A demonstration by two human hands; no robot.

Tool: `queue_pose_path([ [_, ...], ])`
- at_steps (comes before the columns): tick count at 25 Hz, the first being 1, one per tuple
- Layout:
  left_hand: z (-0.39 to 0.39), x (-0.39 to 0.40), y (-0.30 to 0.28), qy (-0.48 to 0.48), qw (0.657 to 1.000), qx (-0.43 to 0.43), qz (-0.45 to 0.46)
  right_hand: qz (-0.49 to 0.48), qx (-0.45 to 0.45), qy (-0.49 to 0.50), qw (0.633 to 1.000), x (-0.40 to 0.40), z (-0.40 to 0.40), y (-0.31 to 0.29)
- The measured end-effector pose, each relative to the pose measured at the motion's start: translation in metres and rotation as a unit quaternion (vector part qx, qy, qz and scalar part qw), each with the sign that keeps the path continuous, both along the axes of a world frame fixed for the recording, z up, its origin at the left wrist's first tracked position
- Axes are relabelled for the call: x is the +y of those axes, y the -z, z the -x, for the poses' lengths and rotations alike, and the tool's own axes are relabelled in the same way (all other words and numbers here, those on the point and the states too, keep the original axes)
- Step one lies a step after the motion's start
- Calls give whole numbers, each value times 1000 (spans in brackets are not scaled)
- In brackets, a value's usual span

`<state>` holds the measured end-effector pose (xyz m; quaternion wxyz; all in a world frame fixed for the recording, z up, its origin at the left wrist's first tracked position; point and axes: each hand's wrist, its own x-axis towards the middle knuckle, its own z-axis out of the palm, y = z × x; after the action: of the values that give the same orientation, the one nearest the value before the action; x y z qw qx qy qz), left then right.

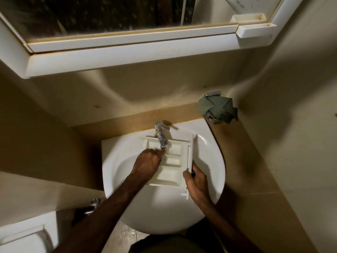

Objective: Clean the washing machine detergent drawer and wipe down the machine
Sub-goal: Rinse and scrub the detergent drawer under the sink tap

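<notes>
The white detergent drawer (173, 162) lies across the white sink (215, 157), its compartments facing up and its front panel to the right. Water runs from the chrome tap (161, 136) into the drawer's far compartment. My left hand (148, 162) reaches into the drawer under the spout, its fingertips in the wet compartment. My right hand (196, 183) grips the drawer's front panel at its near end, thumb on the inner side.
A green cloth (217, 107) is draped over a small grey object on the wooden ledge at the back right. A mirror cabinet (127, 52) hangs above the sink. A white fixture (27, 236) sits at the lower left. Walls close in on both sides.
</notes>
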<state>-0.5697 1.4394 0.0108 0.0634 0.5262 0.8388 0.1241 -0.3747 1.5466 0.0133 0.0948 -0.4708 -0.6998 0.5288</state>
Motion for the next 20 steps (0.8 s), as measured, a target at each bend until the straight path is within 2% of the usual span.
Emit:
queue_pose_path([
  [4, -6, 12, 0, 11, 998, -37, -53, -13, 3, 14, 1000, -16, 10, 6],
  [7, -26, 30, -9, 29, 997, -67, -18, -9, 11, 27, 1000, -24, 14, 10],
  [10, -20, 26, -9, 45, 998, -1, 34, -13, 4, 23, 1000, -14, 6, 14],
  [12, -5, 15, -5, -2, 996, 30, 84, -14, 0, 13, 1000, -5, -2, 15],
  [14, -4, 5, 0, -31, 995, 32, 88, -24, -8, -9, 1000, 0, -5, 14],
  [17, -21, 3, 7, -34, 998, -54, 13, -35, -32, -31, 998, 2, -6, 13],
  [20, -36, 15, 5, -9, 990, -143, -5, -29, -38, -41, 998, -4, -3, 11],
])
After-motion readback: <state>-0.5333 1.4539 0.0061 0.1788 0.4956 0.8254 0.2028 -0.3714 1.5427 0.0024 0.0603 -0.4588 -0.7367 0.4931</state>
